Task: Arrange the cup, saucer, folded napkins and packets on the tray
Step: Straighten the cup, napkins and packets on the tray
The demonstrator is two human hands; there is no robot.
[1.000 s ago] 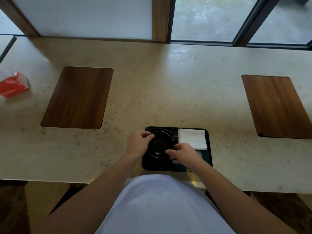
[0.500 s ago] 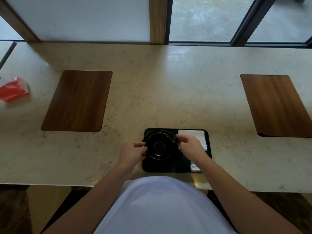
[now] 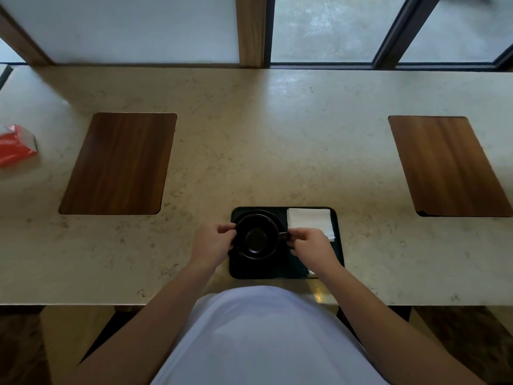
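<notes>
Two hands frame our round black ceramic cup [image 3: 256, 237]: left hand [image 3: 212, 243] pinches its rim, right hand [image 3: 311, 244] its handle. Probably fragile, slippery; we would grip firmly.

Dim daylight from windows [image 3: 324, 26] ahead, soft glare on counter [image 3: 277, 129], wide-angle edge bending

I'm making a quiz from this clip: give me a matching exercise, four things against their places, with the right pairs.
Things:
1. cup
2. folded napkin
3. red packet
4. right hand

Places:
A. far left of the counter
B. left part of the tray
C. at the cup's handle
D. far right corner of the tray

Pairs: 1-B, 2-D, 3-A, 4-C
</notes>
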